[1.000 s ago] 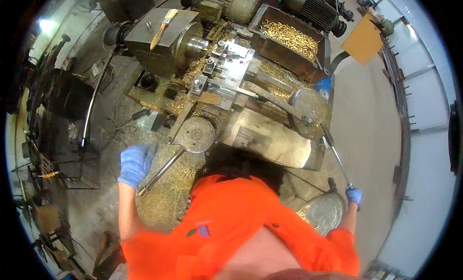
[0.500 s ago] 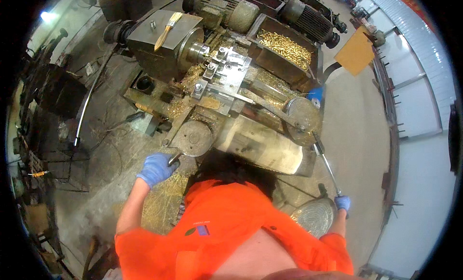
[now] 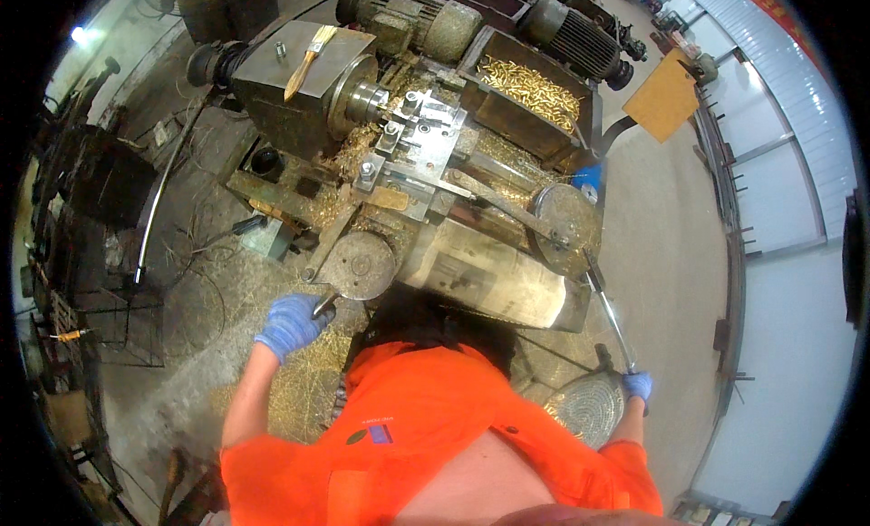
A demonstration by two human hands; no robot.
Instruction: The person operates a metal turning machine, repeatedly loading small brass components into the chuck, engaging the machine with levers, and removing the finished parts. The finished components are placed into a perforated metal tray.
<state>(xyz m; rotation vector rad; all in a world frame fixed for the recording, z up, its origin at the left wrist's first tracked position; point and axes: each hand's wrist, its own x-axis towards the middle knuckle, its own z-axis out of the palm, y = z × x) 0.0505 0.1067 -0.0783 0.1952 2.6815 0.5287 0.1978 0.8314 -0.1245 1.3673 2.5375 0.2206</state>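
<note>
My left hand (image 3: 294, 325), in a blue glove, is closed round the short handle (image 3: 327, 303) of a round metal disc (image 3: 357, 265) on the near left of a lathe. Away to the right, my right hand (image 3: 638, 386), gloved in blue too, grips the end of a long metal lever (image 3: 612, 318). That lever runs up to a second round disc (image 3: 566, 227). Between them lies the tool slide (image 3: 433, 136) with bolted clamps, facing the chuck (image 3: 364, 100). Brass-coloured chips cover the bed around it.
On the headstock (image 3: 294, 64) lies a wooden-handled brush (image 3: 308, 66) by a small metal piece. A metal bin (image 3: 530, 132) behind the slide holds many small brass parts (image 3: 533, 89). Electric motors (image 3: 574, 38) stand at the back. A round woven tray (image 3: 589, 408) is beside my right arm.
The view has shifted slightly, and the machine sits a little further left in it. Both hands keep their grips, with little visible movement of handle or lever.
</note>
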